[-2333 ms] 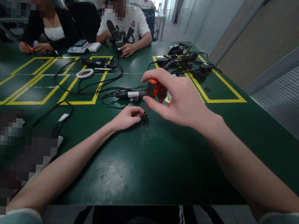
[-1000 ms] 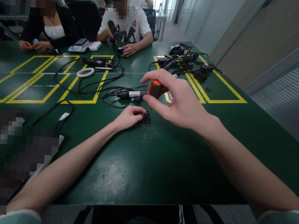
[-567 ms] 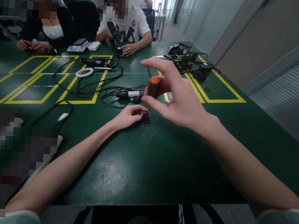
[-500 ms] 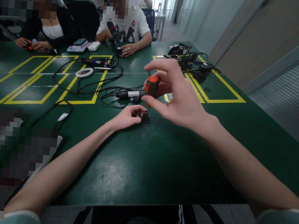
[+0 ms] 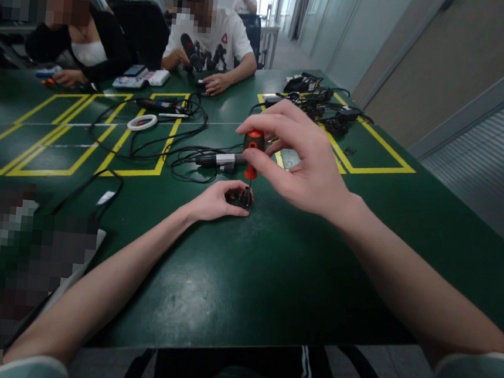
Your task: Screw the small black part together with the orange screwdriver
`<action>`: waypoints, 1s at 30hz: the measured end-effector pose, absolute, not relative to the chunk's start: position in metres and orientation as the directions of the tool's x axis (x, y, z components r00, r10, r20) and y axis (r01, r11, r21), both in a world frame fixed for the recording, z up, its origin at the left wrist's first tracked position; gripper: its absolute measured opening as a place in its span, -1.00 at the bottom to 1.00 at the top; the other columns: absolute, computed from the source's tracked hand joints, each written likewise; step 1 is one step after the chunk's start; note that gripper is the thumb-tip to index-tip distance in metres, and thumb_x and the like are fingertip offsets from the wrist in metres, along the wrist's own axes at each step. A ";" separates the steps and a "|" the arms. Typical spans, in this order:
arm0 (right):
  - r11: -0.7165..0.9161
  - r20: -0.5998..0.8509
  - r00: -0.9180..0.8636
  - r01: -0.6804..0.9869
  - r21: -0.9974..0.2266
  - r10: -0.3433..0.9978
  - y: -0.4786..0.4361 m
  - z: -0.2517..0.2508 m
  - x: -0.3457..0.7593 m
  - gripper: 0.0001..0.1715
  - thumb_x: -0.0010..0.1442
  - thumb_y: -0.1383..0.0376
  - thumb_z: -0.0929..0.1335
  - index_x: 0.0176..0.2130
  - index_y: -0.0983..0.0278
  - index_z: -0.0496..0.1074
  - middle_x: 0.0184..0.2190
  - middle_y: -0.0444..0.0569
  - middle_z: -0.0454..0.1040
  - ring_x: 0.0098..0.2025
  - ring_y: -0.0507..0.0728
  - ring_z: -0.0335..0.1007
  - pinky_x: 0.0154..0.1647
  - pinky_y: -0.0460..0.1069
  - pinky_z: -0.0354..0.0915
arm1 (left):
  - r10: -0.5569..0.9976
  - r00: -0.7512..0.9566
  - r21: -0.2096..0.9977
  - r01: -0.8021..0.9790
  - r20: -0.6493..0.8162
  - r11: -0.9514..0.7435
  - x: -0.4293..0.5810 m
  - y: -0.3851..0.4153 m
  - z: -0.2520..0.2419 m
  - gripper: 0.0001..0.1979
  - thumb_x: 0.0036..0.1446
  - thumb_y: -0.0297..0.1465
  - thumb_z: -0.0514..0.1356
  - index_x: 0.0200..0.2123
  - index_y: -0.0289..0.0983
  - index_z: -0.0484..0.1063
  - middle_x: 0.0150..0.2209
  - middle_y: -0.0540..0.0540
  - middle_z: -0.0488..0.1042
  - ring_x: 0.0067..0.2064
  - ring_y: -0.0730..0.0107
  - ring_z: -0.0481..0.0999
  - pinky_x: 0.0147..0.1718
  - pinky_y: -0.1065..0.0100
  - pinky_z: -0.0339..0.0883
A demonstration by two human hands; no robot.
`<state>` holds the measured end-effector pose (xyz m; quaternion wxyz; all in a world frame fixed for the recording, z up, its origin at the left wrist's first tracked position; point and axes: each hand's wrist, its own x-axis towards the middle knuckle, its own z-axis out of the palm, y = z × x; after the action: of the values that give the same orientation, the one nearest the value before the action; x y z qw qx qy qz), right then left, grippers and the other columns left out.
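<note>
A short screwdriver (image 5: pixel 251 161) with an orange and dark handle stands upright, its shaft pointing down. My right hand (image 5: pixel 301 158) grips its handle between thumb and fingers, the index finger over the top. Under it, a small black cylindrical part (image 5: pixel 245 198) rests on the green table (image 5: pixel 235 281). The screwdriver's tip reaches down to this part; the exact contact is too small to make out. My left hand (image 5: pixel 218 200) holds the part from the left, thumb on the near side and fingers behind it.
Just beyond my hands lies a dark tool with a grey band (image 5: pixel 219 161) and looped black cables. A white ring (image 5: pixel 142 122) is farther left. A pile of black cables and adapters (image 5: pixel 313 97) lies at the back right. Two people sit across the table.
My right hand has shifted its grip on the screwdriver, which now stands straighter. My left thumb has moved to the near side of the black part. One person across has shifted their arms.
</note>
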<state>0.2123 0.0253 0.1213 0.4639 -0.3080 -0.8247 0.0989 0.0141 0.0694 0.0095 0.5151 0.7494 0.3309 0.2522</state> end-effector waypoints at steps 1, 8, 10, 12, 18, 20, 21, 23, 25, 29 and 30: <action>0.793 0.706 -0.380 0.409 -0.452 0.598 0.026 0.121 0.212 -0.77 0.38 0.27 0.38 0.02 0.18 0.54 -0.06 0.04 0.54 -0.04 0.20 0.51 -0.14 0.06 0.56 | 0.759 0.650 0.942 0.233 0.035 -0.243 0.014 0.069 0.009 -0.64 -0.08 -0.34 0.47 -0.18 -0.29 0.56 -0.25 -0.01 0.60 -0.21 0.36 0.51 -0.10 0.32 0.37; 0.801 0.696 -0.397 0.311 -0.511 0.599 0.030 0.117 0.214 -0.79 0.43 0.21 0.33 -0.06 0.23 0.52 -0.16 -0.01 0.57 -0.16 0.14 0.53 -0.09 0.05 0.52 | 0.766 0.643 0.952 0.227 0.012 -0.205 0.015 0.070 0.005 -0.63 -0.09 -0.34 0.48 -0.17 -0.31 0.61 -0.30 0.01 0.57 -0.28 0.43 0.42 -0.21 0.38 0.31; 0.785 0.692 -0.371 0.307 -0.538 0.619 0.030 0.117 0.214 -0.79 0.43 0.15 0.35 -0.11 0.21 0.53 -0.17 -0.03 0.57 -0.14 0.14 0.52 -0.10 0.04 0.52 | 0.764 0.645 0.949 0.242 -0.001 -0.203 0.015 0.070 0.006 -0.64 -0.08 -0.34 0.48 -0.17 -0.32 0.61 -0.31 0.02 0.56 -0.31 0.45 0.38 -0.24 0.39 0.28; 0.779 0.695 -0.353 0.297 -0.552 0.627 0.029 0.118 0.213 -0.77 0.42 0.11 0.37 -0.13 0.20 0.54 -0.15 -0.02 0.56 -0.09 0.15 0.51 -0.10 0.03 0.52 | 0.763 0.646 0.944 0.256 -0.009 -0.206 0.015 0.070 0.007 -0.64 -0.07 -0.33 0.47 -0.17 -0.33 0.61 -0.33 0.03 0.54 -0.34 0.48 0.33 -0.27 0.40 0.25; 0.731 0.654 -0.351 0.161 -0.663 0.670 0.032 0.116 0.211 -0.64 0.44 0.00 0.35 -0.03 0.19 0.55 -0.11 -0.01 0.56 -0.11 0.12 0.52 -0.10 0.01 0.52 | 0.786 0.619 0.966 0.200 0.007 -0.166 0.016 0.068 0.007 -0.44 -0.10 -0.36 0.48 0.00 -0.31 0.45 -0.26 0.01 0.54 -0.32 0.47 0.36 -0.29 0.41 0.25; 0.694 0.629 -0.366 0.071 -0.716 0.686 0.036 0.112 0.211 -0.59 0.44 -0.04 0.34 0.01 0.19 0.51 -0.12 -0.03 0.55 -0.17 0.09 0.53 -0.11 0.01 0.51 | 0.781 0.624 0.963 0.203 0.010 -0.175 0.016 0.068 0.007 -0.51 -0.09 -0.36 0.48 -0.08 -0.30 0.45 -0.29 0.04 0.49 -0.35 0.49 0.32 -0.31 0.41 0.23; 0.675 0.620 -0.372 0.026 -0.737 0.691 0.038 0.109 0.211 -0.58 0.43 -0.05 0.34 0.02 0.19 0.49 -0.13 -0.04 0.54 -0.20 0.08 0.53 -0.13 0.00 0.51 | 0.776 0.631 0.961 0.209 0.010 -0.182 0.017 0.067 0.008 -0.55 -0.08 -0.36 0.48 -0.12 -0.31 0.46 -0.30 0.05 0.47 -0.36 0.50 0.30 -0.32 0.41 0.22; 0.630 0.600 -0.373 -0.052 -0.775 0.708 0.042 0.105 0.209 -0.58 0.42 -0.05 0.34 0.02 0.19 0.44 -0.18 -0.06 0.51 -0.25 0.07 0.51 -0.17 0.01 0.50 | 0.766 0.643 0.959 0.216 0.003 -0.186 0.017 0.068 0.008 -0.60 -0.07 -0.36 0.47 -0.15 -0.31 0.48 -0.30 0.05 0.45 -0.36 0.50 0.28 -0.33 0.41 0.20; 0.564 0.560 -0.367 -0.109 -0.819 0.743 0.043 0.101 0.207 -0.60 0.42 -0.05 0.30 0.01 0.19 0.40 -0.26 -0.10 0.47 -0.30 0.07 0.46 -0.20 0.02 0.48 | 0.767 0.642 0.959 0.216 0.001 -0.182 0.018 0.068 0.007 -0.61 -0.07 -0.35 0.47 -0.16 -0.30 0.49 -0.30 0.05 0.45 -0.34 0.48 0.29 -0.32 0.41 0.19; 0.444 0.485 -0.363 -0.195 -0.875 0.796 0.038 0.098 0.197 -0.60 0.42 -0.04 0.22 -0.01 0.18 0.34 -0.40 -0.15 0.34 -0.41 0.06 0.30 -0.31 0.00 0.40 | 0.781 0.624 0.959 0.217 0.009 -0.185 0.020 0.069 0.003 -0.61 -0.09 -0.32 0.48 -0.19 -0.30 0.49 -0.33 0.06 0.43 -0.35 0.47 0.27 -0.33 0.39 0.17; 0.423 0.474 -0.363 -0.216 -0.880 0.802 0.035 0.098 0.194 -0.60 0.40 -0.04 0.21 -0.02 0.18 0.34 -0.42 -0.16 0.30 -0.43 0.06 0.27 -0.34 0.00 0.37 | 0.783 0.621 0.958 0.216 0.014 -0.189 0.020 0.069 0.002 -0.60 -0.10 -0.32 0.48 -0.19 -0.30 0.49 -0.35 0.07 0.41 -0.36 0.48 0.26 -0.34 0.39 0.16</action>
<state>0.1943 0.0354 0.0979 0.5193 -0.2205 -0.6645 0.4900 0.0196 0.0691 0.0024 0.5353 0.7240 0.3452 0.2650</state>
